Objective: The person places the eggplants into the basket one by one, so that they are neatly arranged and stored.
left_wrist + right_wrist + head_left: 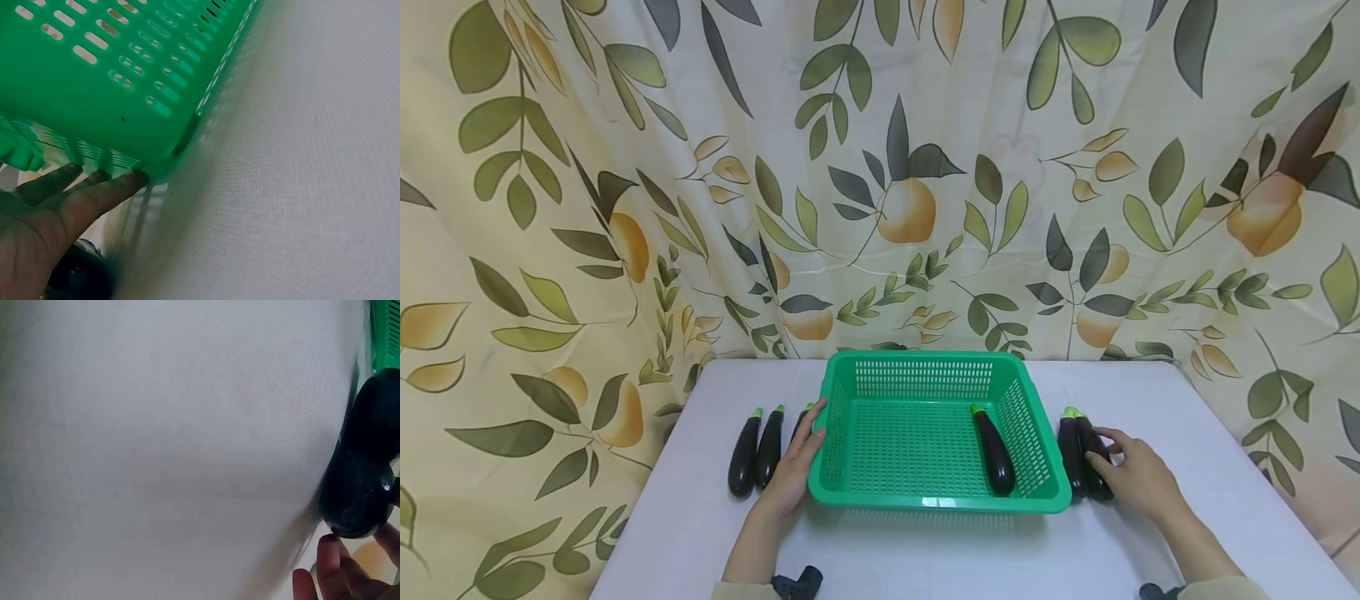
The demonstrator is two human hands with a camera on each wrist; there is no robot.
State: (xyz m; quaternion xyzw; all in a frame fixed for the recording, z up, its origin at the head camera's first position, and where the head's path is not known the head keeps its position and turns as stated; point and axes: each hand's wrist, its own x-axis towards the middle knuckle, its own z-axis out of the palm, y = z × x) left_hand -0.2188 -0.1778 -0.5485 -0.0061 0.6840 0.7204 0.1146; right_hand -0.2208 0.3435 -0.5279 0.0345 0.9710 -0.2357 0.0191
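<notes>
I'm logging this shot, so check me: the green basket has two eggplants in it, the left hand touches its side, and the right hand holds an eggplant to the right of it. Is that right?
Not quite: the head view shows just one eggplant in the green basket, not two. The left hand and right hand are as you said.

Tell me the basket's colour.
The basket is bright green, seen best in the head view.
</notes>
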